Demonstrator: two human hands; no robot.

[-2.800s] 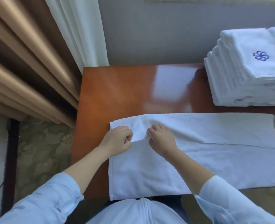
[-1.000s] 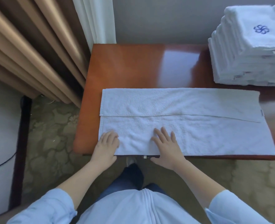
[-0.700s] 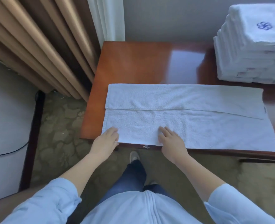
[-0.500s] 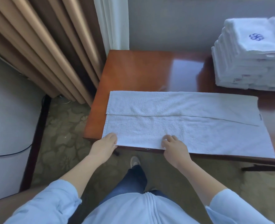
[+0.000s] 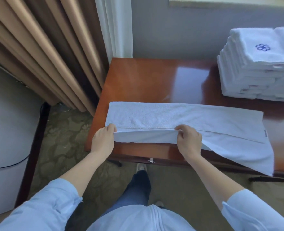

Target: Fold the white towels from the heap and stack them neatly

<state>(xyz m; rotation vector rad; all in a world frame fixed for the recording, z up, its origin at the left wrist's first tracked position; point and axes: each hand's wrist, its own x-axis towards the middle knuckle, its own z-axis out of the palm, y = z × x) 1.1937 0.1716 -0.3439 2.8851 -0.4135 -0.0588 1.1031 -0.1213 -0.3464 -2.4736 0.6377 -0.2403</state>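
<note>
- Head view showed the left hand (image 5: 103, 139) gripping the near left corner of the towel (image 5: 154, 115), thumb on top and fingers tucked under the cloth.
- The right hand (image 5: 188, 140) pinched the same near edge farther along, roughly midway down the towel's length, with its fingers closed on the cloth.
- Between the two hands the near edge was lifted off the tabletop (image 5: 146, 80) and brought up to the hem of the far flap, which lay folded toward the middle.
- To the right of the right hand, the unheld part sloped away flat, and its corner drooped past the tabletop's front edge.
- The terry cloth looked soft, light and limp, not fragile. It would likely sag wherever it was unsupported, so the edge is the place to hold it, with the hands spread wide. The right end probably needs a separate hold.
- The glossy tabletop might let the towel slide if tugged.
- The towel lay lengthwise across the near half of the reddish wooden tabletop.
- A stack of folded towels (image 5: 258, 72) stood at the far right, well apart, and the top one bore a blue monogram (image 5: 262, 47).
- Beige curtains (image 5: 46, 47) hung at the left, above a patterned carpet (image 5: 67, 139).
</note>
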